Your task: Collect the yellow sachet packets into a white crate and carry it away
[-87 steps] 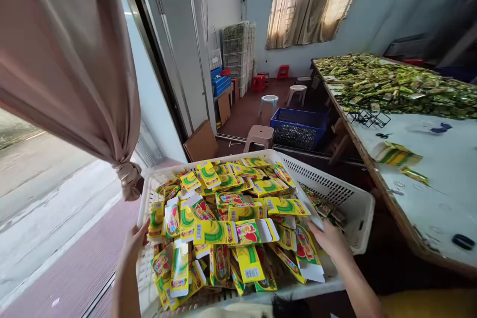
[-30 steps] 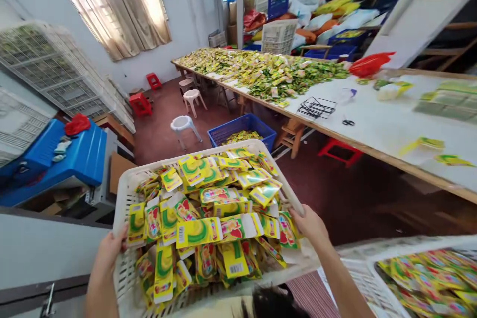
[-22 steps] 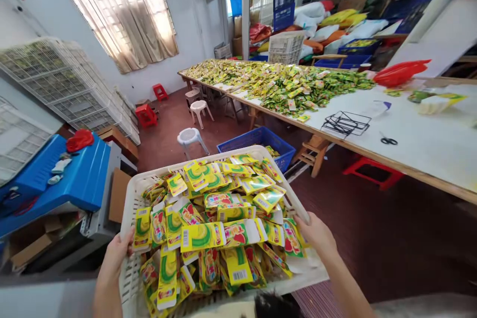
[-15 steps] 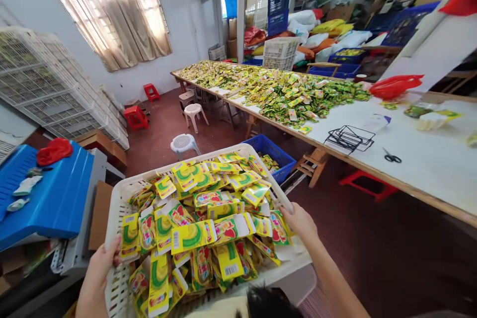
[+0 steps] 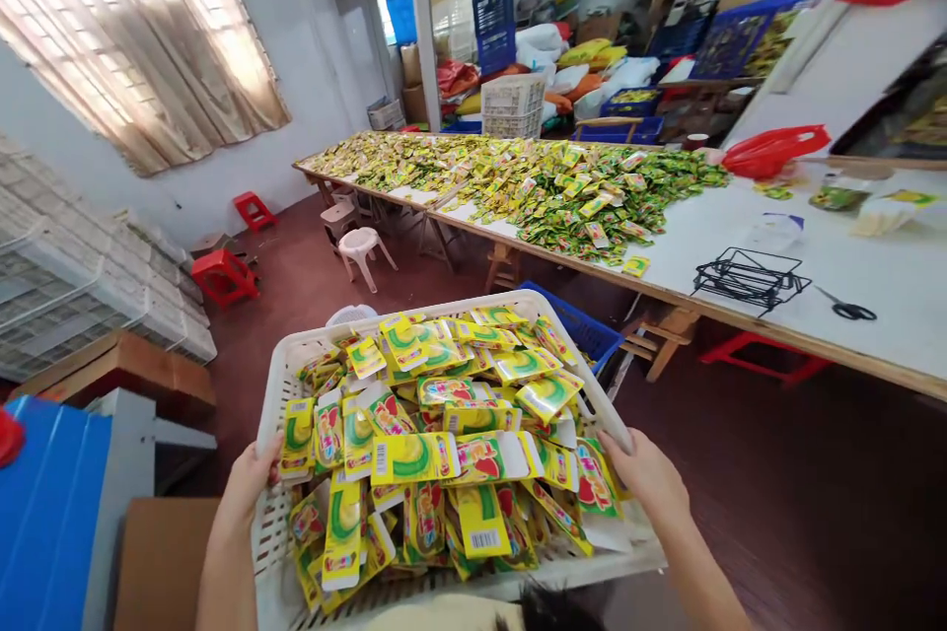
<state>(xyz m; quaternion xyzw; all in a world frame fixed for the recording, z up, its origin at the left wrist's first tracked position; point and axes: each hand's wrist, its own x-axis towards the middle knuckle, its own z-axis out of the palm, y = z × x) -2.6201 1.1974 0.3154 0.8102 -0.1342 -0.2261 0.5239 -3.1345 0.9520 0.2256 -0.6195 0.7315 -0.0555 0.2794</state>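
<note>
Between my hands is a white plastic basket [image 5: 285,365] with slotted walls, heaped with small yellow and green printed packets [image 5: 414,458]. My left hand [image 5: 248,488] is closed around the basket's left rim, thumb on top. On the opposite side my right hand [image 5: 647,473] grips the right rim, its fingers mostly hidden under the edge. The basket is held in front of my body, tilted slightly, above the floor. Beyond it, a long table [image 5: 643,301] carries a large pile of similar packets [image 5: 584,192].
A blue crate [image 5: 569,325] stands on the floor just past the basket. Near it are a white stool [image 5: 359,251] and red stools [image 5: 224,276]. Black wire racks [image 5: 751,278] and scissors [image 5: 850,309] lie on the table. A blue machine [image 5: 55,503] and cardboard box [image 5: 167,562] flank my left.
My view has turned right and moved forward, so the table's front edge and blue crate are nearer. Both hands still hold the basket, which now covers most of the pale blue stool.
</note>
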